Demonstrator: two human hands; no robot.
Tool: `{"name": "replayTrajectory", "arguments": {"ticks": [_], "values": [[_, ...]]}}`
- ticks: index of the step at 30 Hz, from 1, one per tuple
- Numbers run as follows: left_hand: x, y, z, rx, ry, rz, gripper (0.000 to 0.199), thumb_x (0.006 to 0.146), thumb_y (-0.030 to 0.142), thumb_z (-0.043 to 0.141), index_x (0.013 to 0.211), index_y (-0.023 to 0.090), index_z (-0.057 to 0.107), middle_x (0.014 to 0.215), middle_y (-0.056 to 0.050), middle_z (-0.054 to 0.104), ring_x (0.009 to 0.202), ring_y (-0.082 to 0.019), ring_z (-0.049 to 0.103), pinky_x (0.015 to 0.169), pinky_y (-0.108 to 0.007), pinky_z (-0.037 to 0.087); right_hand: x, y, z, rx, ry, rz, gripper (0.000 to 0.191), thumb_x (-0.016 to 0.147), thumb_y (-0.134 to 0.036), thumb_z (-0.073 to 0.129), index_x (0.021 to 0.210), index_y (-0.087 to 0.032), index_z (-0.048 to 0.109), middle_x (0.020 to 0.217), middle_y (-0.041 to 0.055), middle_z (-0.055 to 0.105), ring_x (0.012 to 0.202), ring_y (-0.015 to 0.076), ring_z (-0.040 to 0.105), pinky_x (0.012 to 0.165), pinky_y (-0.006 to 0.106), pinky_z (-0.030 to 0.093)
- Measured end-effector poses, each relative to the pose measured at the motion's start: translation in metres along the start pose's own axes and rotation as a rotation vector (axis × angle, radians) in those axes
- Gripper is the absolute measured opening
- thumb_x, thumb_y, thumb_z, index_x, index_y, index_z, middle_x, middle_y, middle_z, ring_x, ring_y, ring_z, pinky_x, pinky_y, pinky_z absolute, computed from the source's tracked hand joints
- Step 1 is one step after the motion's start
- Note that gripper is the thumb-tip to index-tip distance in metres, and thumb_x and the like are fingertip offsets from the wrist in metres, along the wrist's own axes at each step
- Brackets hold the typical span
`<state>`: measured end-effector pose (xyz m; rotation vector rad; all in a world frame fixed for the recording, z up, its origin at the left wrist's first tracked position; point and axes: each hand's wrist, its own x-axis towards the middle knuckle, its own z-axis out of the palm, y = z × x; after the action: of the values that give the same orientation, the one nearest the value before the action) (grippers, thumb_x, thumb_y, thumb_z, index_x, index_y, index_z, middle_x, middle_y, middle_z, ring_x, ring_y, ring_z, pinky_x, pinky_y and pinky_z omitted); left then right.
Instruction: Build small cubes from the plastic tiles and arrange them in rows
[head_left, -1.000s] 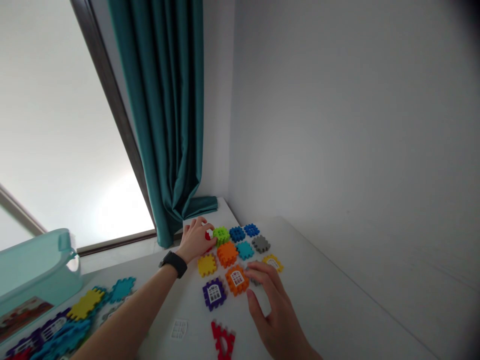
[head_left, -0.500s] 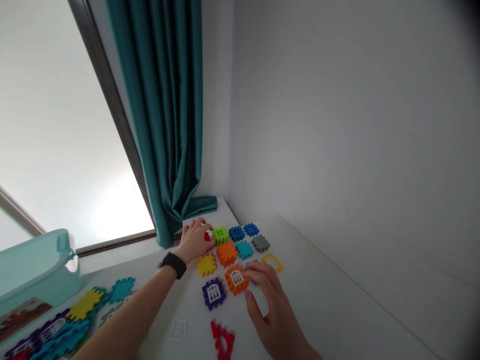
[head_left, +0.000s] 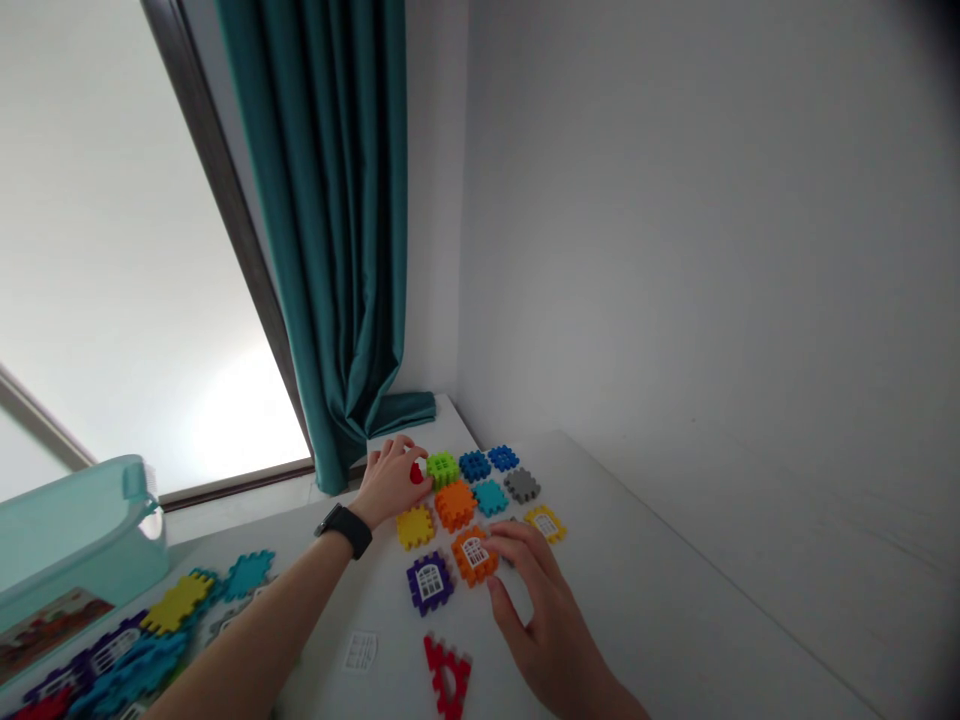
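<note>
On white table [head_left: 645, 600], left fingers [head_left: 394, 452] still pinch red piece [head_left: 416, 473]; right fingers [head_left: 517, 540] still straddle orange block [head_left: 474, 556].

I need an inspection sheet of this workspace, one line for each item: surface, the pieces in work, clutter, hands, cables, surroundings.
Surface: white tabletop, meeting the wall.
Job's things: rows of coloured interlocking plastic tiles, with an orange window tile, a purple window tile and, apart, a red cut-out tile.
Clutter: loose white window insert, tile pile, teal plastic bin.
Hands: left hand holds a red piece beside the green tile; right hand has its fingers on the orange window tile.
Cables: nothing seen.
Surroundings: teal curtain, bright window, grey wall.
</note>
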<state>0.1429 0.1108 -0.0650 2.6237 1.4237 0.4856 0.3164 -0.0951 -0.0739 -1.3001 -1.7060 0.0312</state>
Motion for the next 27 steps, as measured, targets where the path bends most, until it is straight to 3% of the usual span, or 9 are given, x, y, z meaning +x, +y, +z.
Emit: {"name": "replayTrajectory", "arguments": {"ticks": [11, 21, 27], "values": [[-0.031, 0.006, -0.02, -0.007, 0.043, 0.093, 0.033, 0.089, 0.034, 0.059, 0.12, 0.024, 0.062, 0.13, -0.011, 0.053, 0.123, -0.032, 0.05, 0.1, -0.047, 0.042, -0.001, 0.011, 0.012, -0.02, -0.034, -0.021, 0.03, 0.091, -0.012, 0.049, 0.117, -0.023, 0.058, 0.117, 0.0107, 0.063, 0.113, 0.0252, 0.06, 0.1, 0.046, 0.053], [-0.083, 0.01, -0.041, 0.016, 0.025, 0.198, 0.023, 0.09, 0.026, 0.058, 0.112, 0.024, 0.066, 0.12, -0.008, 0.06, 0.113, -0.029, 0.054, 0.098, -0.044, 0.042, -0.002, 0.011, 0.03, -0.217, -0.103, -0.197, 0.035, 0.091, -0.011, 0.046, 0.124, -0.021, 0.058, 0.129, 0.0114, 0.063, 0.124, 0.0271, 0.056, 0.107, 0.052, 0.047], [-0.116, 0.0, -0.053, 0.049, 0.006, 0.224, 0.022, 0.092, 0.029, 0.057, 0.112, 0.025, 0.066, 0.12, -0.008, 0.062, 0.113, -0.028, 0.056, 0.096, -0.043, 0.043, -0.003, 0.003, 0.037, -0.242, -0.138, -0.23, 0.034, 0.092, -0.012, 0.046, 0.12, -0.022, 0.061, 0.13, 0.0107, 0.064, 0.125, 0.0266, 0.056, 0.107, 0.051, 0.048]]}}
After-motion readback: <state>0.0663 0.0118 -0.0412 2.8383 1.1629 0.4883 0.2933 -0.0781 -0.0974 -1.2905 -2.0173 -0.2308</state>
